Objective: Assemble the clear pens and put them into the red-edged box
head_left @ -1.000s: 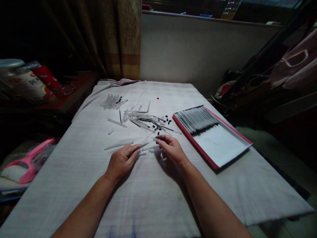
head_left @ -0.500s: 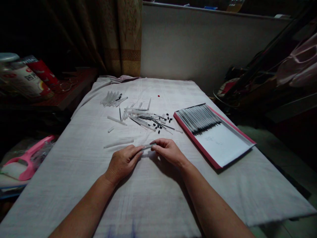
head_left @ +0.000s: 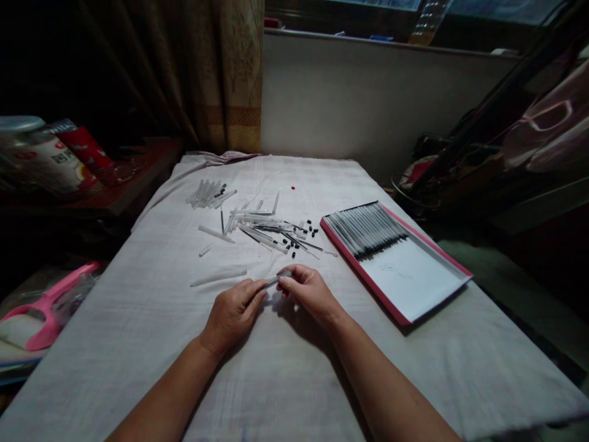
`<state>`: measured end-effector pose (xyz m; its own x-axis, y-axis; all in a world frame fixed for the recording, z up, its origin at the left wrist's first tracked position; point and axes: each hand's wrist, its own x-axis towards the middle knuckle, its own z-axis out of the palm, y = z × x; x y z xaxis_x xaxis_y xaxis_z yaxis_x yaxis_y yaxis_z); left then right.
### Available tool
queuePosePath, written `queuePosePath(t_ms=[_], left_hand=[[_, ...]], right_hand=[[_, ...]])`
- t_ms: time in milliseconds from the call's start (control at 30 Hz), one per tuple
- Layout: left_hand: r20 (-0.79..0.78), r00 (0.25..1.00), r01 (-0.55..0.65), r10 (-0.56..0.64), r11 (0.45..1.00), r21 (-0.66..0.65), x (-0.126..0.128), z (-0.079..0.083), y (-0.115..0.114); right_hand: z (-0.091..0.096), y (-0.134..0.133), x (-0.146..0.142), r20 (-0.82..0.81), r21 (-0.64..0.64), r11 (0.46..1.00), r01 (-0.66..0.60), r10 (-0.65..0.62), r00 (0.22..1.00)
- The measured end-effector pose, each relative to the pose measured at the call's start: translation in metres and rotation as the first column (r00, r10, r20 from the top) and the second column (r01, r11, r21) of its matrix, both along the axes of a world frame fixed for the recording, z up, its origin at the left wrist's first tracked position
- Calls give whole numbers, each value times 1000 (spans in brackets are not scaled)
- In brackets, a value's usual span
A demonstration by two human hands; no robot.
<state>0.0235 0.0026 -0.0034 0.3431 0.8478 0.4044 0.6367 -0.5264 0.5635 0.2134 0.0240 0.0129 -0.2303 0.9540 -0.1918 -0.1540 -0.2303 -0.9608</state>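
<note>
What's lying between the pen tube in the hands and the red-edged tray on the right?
Nothing visible. The left hand and right hand pinch the pen tube; only bare cloth lies between it and the tray. The loose parts pile sits farther back, off that line.

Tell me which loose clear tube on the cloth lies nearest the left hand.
The long clear tube lying alone just beyond the left hand; the rest, bar the held tube, sit farther back in the scattered pile.
</note>
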Motion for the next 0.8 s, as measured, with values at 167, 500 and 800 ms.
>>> queuePosePath(t_ms=[167, 500, 800], left_hand=[[105, 994, -6, 11, 999, -49, 4, -3, 5], [168, 970, -133, 173, 965, -227, -6, -1, 8], [228, 949, -152, 216, 951, -269, -2, 4, 10]], right_hand=[[0, -1, -11, 7, 82, 996, 20, -21, 1000], [54, 74, 119, 395, 601, 712, 363, -660, 639], [46, 143, 176, 939, 323, 946, 21, -317, -130]])
